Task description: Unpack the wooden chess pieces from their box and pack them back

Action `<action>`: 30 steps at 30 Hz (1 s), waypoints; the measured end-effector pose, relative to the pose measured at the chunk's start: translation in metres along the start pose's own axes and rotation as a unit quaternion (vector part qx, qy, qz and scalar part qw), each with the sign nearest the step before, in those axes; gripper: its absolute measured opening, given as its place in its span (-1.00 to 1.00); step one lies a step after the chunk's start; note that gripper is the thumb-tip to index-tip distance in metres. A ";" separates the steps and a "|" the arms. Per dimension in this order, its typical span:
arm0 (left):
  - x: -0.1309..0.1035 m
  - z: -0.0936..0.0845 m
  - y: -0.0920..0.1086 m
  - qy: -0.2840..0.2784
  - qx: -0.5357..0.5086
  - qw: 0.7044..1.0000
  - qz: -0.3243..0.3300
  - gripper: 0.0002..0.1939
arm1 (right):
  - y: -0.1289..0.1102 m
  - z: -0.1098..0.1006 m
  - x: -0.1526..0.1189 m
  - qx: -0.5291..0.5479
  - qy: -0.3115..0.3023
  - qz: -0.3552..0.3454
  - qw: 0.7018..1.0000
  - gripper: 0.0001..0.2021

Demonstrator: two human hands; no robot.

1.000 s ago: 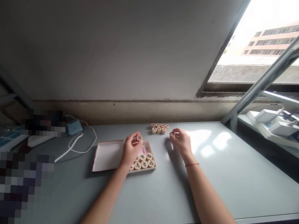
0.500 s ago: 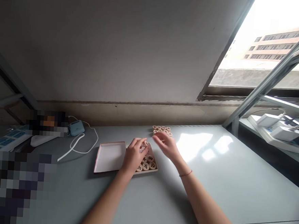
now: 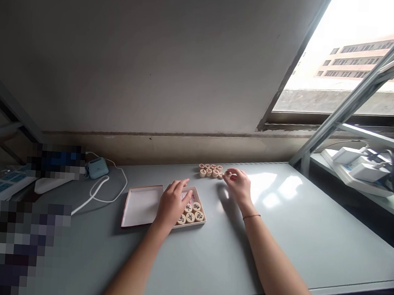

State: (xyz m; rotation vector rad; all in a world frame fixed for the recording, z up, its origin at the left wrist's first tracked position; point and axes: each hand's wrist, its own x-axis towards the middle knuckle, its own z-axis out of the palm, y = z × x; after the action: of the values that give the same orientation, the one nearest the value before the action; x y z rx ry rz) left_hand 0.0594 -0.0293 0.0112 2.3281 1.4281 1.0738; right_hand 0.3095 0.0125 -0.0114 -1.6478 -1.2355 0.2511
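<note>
Mid-transfer, I judge: right hand (image 3: 239, 186) has its fingertips pinched narrow on one wooden chess piece (image 3: 228, 173), setting it at the right end of the row of pieces (image 3: 210, 170) on the table (image 3: 312, 236). Left hand (image 3: 172, 203) hangs loosely spread, holding nothing that I can see, over the box (image 3: 142, 205), with the remaining pieces (image 3: 191, 212) just right of its fingers. Next move calls for a clean release flush with the row, then a pinch on a boxed piece without disturbing its neighbours.

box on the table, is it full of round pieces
No, the box holds round pieces only at its right end under the left hand; the rest shows bare.
</note>
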 end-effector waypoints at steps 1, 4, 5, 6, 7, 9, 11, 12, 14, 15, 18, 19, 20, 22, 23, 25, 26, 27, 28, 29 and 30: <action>0.000 0.000 -0.001 -0.001 0.001 1.000 -0.001 -0.71 | 0.007 0.002 0.002 -0.007 -0.003 0.003 1.000 -0.75; -0.001 0.001 -0.001 0.001 0.003 1.000 0.004 -0.72 | 0.019 0.010 0.004 -0.025 -0.027 0.003 0.999 -0.78; -0.001 0.000 -0.001 0.002 0.003 1.000 0.004 -0.73 | 0.021 0.013 0.003 -0.035 -0.033 0.002 0.999 -0.79; 0.000 0.000 -0.001 0.002 0.002 1.000 0.002 -0.73 | 0.023 0.016 0.003 -0.047 -0.038 -0.002 0.998 -0.80; 0.000 -0.001 -0.001 0.001 0.002 1.000 -0.001 -0.73 | 0.024 0.018 0.002 -0.056 -0.040 -0.008 0.998 -0.81; 0.000 -0.002 -0.001 -0.004 0.001 1.000 -0.008 -0.75 | 0.027 0.020 0.002 -0.066 -0.041 -0.024 0.997 -0.80; 0.001 -0.004 -0.001 -0.012 0.000 1.000 -0.015 -0.78 | 0.029 0.020 0.003 -0.066 -0.040 -0.031 0.997 -0.79; 0.002 -0.005 -0.001 -0.018 0.001 1.000 -0.018 -0.79 | 0.030 0.020 0.004 -0.066 -0.040 -0.030 0.997 -0.79; 0.003 -0.009 -0.002 -0.033 0.006 0.999 -0.026 -0.80 | 0.028 0.019 0.004 -0.070 -0.028 -0.033 0.997 -0.76; 0.004 -0.011 -0.003 -0.042 0.014 0.999 -0.029 -0.79 | 0.025 0.018 0.003 -0.074 -0.011 -0.041 0.996 -0.75; 0.006 -0.022 -0.007 -0.080 0.059 0.994 -0.044 -0.75 | 0.006 0.013 -0.004 -0.072 0.032 -0.085 0.993 -0.71; 0.006 -0.027 -0.008 -0.101 0.077 0.990 -0.055 -0.74 | -0.003 0.012 -0.008 -0.056 0.012 -0.100 0.993 -0.70; 0.007 -0.032 -0.008 -0.127 0.091 0.985 -0.068 -0.73 | -0.014 0.011 -0.013 -0.032 -0.033 -0.112 0.993 -0.68; 0.008 -0.042 -0.007 -0.187 0.103 0.972 -0.099 -0.73 | -0.034 0.012 -0.026 0.006 -0.181 -0.124 0.976 -0.64; 0.008 -0.047 -0.006 -0.210 0.104 0.966 -0.113 -0.72 | -0.043 0.013 -0.033 0.001 -0.240 -0.133 0.962 -0.62; 0.007 -0.055 -0.004 -0.250 0.113 0.952 -0.136 -0.69 | -0.055 0.018 -0.044 -0.040 -0.307 -0.154 0.938 -0.62; 0.006 -0.058 -0.003 -0.271 0.120 0.944 -0.144 -0.68 | -0.059 0.021 -0.048 -0.063 -0.320 -0.162 0.931 -0.63; 0.005 -0.060 -0.002 -0.294 0.126 0.936 -0.149 -0.69 | -0.060 0.023 -0.051 -0.083 -0.327 -0.166 0.927 -0.65; 0.004 -0.062 -0.001 -0.317 0.130 0.927 -0.151 -0.71 | -0.061 0.025 -0.053 -0.097 -0.331 -0.167 0.924 -0.67; 0.003 -0.064 -0.001 -0.337 0.132 0.920 -0.151 -0.72 | -0.061 0.027 -0.054 -0.106 -0.333 -0.165 0.922 -0.68; 0.002 -0.065 0.000 -0.351 0.133 0.915 -0.150 -0.74 | -0.061 0.028 -0.055 -0.112 -0.336 -0.162 0.921 -0.68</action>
State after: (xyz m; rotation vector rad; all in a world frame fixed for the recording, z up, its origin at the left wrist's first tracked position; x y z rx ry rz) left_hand 0.0161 -0.0398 0.0590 2.1932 1.5919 -0.0666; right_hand 0.2303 -0.0179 0.0037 -1.5600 -2.0996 0.5083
